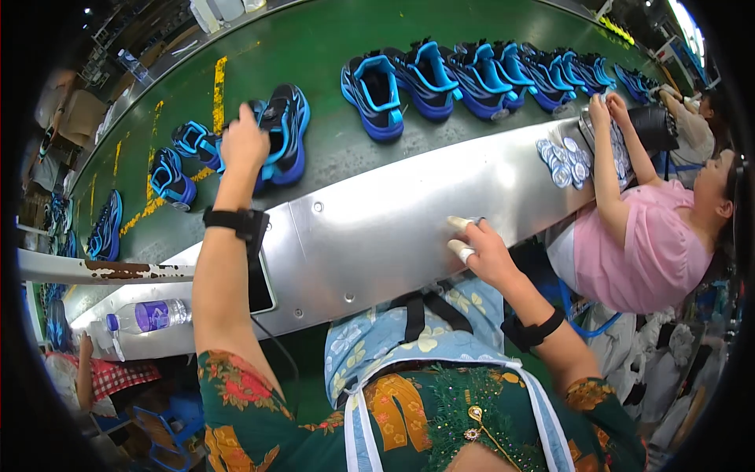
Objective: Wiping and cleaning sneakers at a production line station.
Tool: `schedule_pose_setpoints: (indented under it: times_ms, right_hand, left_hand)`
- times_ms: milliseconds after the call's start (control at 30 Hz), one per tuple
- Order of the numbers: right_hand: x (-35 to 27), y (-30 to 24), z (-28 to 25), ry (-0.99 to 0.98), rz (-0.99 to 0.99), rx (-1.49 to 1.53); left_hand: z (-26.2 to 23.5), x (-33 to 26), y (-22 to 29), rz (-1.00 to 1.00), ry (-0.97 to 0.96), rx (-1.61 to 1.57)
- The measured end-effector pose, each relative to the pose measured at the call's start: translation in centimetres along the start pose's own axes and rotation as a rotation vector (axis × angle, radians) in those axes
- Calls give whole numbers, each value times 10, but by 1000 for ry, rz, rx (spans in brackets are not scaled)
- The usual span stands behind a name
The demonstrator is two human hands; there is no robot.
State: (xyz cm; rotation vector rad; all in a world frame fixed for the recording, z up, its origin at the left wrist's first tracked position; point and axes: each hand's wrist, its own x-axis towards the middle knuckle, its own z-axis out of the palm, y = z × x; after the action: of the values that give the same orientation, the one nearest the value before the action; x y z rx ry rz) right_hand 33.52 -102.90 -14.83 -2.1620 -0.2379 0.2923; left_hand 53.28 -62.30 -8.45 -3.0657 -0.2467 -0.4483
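My left hand reaches over the green belt beside a pair of dark sneakers with blue soles. Its index finger is stretched out; the other fingers are partly hidden. The right-hand sneaker of that pair shows clearly, while my hand and wrist cover much of its mate. Whether my fingers touch the shoes cannot be made out. Over the metal ledge, my right hand is open and holds nothing. Pale covers sit on some of its fingertips.
A row of similar sneakers runs along the belt to the right; more stand left. A water bottle lies near a worn white bar. Round badge-like pieces are piled by a co-worker in pink.
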Motion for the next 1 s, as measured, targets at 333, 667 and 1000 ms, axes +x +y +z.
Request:
schedule_pose_setpoints:
  times_ms: [333, 667, 1000]
  right_hand:
    - [13, 58, 24, 497, -203, -326]
    - [9, 69, 24, 497, -200, -289]
    - [24, 63, -19, 40, 105, 567]
  left_hand:
    - [73, 11, 239, 513, -399, -115]
    - [-2, -43, 216, 664, -727, -528]
    - [-130, -213, 112, 388, -489, -754]
